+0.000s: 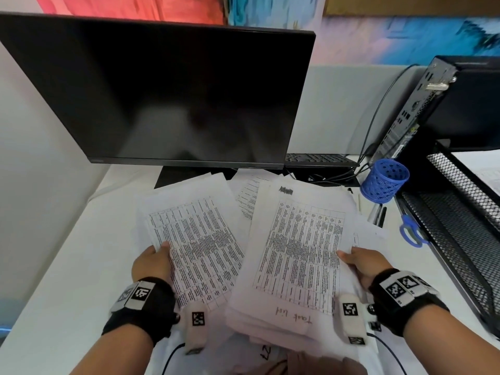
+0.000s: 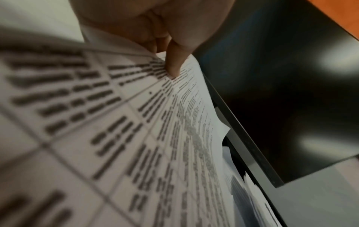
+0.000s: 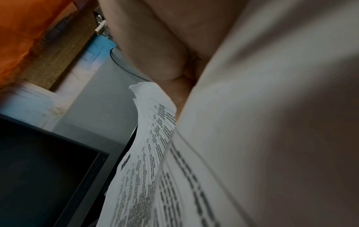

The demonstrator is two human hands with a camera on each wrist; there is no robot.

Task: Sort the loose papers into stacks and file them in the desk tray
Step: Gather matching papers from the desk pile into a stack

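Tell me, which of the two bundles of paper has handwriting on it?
The bundle in the right hand, the right-hand stack: handwritten words run along its near edge. The left-hand stack, held by the left hand, shows only printed tables.

Head view: looks forward and down over the desk, monitor (image 1: pixel 162 90) in the upper half, both wrists along the lower edge. Left wrist view: very close above the printed sheets (image 2: pixel 116 138), facing the monitor at right. Right wrist view: equally close, monitor at lower left. All three views share monitor and sheets.
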